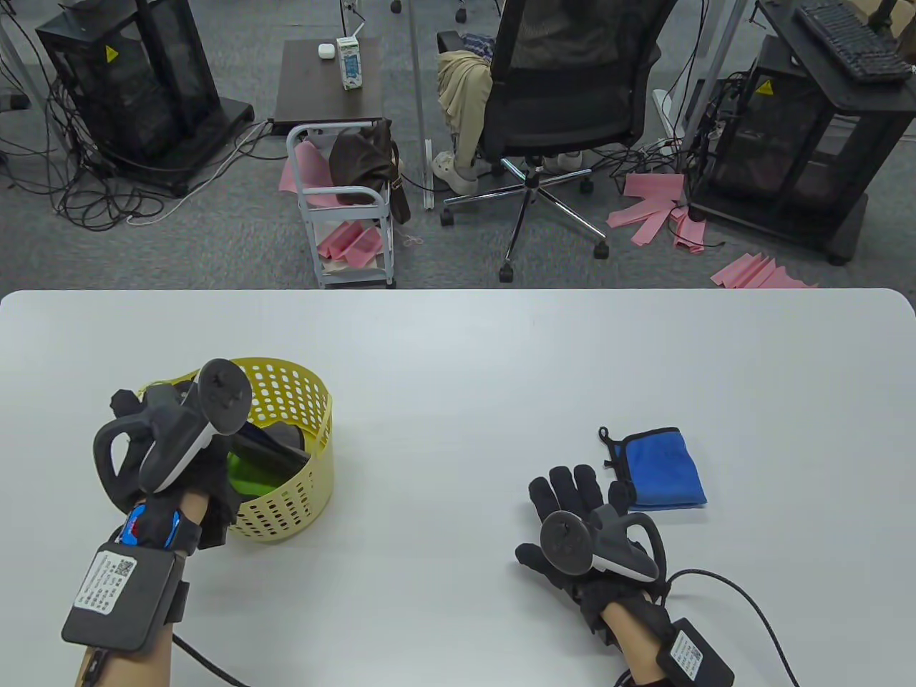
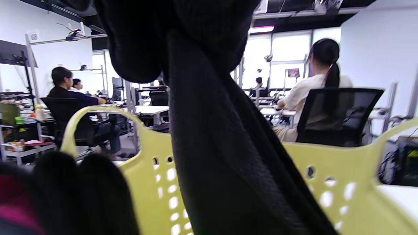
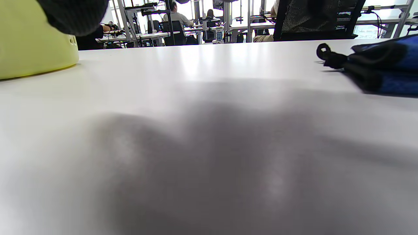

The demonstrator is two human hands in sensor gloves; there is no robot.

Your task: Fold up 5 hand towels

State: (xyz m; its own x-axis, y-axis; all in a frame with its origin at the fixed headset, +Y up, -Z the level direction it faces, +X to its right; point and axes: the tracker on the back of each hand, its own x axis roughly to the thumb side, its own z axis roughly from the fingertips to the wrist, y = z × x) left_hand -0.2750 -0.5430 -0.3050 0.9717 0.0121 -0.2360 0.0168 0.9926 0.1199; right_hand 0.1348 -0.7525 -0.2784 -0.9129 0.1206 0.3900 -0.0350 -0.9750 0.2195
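Note:
A yellow perforated basket (image 1: 304, 458) stands at the table's left and holds a green towel (image 1: 247, 476) and a dark grey one (image 1: 275, 447). My left hand (image 1: 154, 415) is raised over the basket's near left rim and grips a black towel (image 1: 218, 501), which hangs down from it. In the left wrist view the black towel (image 2: 228, 156) hangs in front of the basket wall (image 2: 343, 182). My right hand (image 1: 572, 512) lies open and flat on the table, holding nothing, just left of a folded blue towel (image 1: 662, 469) with black trim. The blue towel (image 3: 385, 68) also shows in the right wrist view.
A cable (image 1: 751, 608) runs from my right wrist across the table's near right. The table's far edge (image 1: 458, 292) faces an office chair (image 1: 565, 107) and a small cart (image 1: 343, 207) on the floor.

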